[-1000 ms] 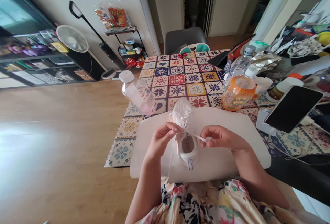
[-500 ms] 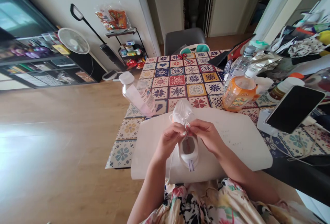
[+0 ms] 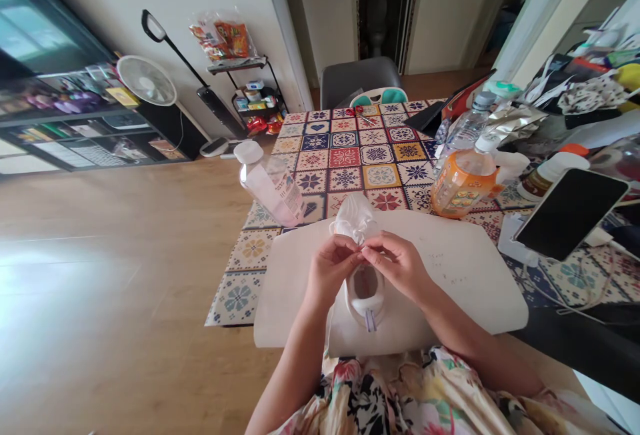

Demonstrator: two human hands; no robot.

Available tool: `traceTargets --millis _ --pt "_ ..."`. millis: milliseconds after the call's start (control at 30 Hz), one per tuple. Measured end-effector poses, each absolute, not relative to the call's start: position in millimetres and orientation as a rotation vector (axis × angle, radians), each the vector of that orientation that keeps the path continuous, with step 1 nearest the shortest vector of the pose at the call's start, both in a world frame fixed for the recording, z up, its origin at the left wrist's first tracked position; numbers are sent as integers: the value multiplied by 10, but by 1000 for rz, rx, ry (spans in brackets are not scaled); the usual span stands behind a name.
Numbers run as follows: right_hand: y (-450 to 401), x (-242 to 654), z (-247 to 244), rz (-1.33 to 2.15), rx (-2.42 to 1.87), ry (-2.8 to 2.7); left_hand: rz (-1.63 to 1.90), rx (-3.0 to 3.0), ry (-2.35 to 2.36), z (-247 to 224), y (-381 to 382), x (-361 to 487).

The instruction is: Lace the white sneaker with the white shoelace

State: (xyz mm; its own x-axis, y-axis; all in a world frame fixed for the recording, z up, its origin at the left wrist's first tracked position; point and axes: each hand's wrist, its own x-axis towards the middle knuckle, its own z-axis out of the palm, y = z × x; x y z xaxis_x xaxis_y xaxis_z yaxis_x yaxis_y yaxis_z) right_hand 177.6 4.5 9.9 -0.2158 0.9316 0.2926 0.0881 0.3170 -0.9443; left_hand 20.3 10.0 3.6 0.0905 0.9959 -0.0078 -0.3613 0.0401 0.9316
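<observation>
White shoe [image 3: 367, 291], lilac heel tab [image 3: 371, 320] toward near edge of sheet [image 3: 465, 258]; left hand [image 3: 336, 263], right hand [image 3: 397, 260] pinching lace [image 3: 359, 240].

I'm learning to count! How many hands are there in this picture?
2: the left hand and right hand, fingertips together over the white shoe. No others show.

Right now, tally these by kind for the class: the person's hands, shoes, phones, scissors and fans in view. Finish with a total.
Hands: 2 (left hand, right hand)
Shoe: 1
Phone: 1
Scissors: 1 pair
Fan: 1
Total: 6
</observation>
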Motion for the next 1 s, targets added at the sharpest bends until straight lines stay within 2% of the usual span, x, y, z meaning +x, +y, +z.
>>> traceTargets --millis 333,633,867,933,1000 --pt "61 1673 -27 1076 -997 -1346 1289 1107 1032 -30 82 153" --pt "82 1821 29 551 -1023 -1862 1291 1186 1059 -94 85 101" --pt "112 1847 19 1046 -1011 -1827 1247 1150 1129 -55 73 127" --pt "104 1836 19 981 -1006 -1846 1253 1088 1111 -36 63 138" --pt "91 1817 10 768 -1008 -1857 1250 1035 1091 -22 63 143"
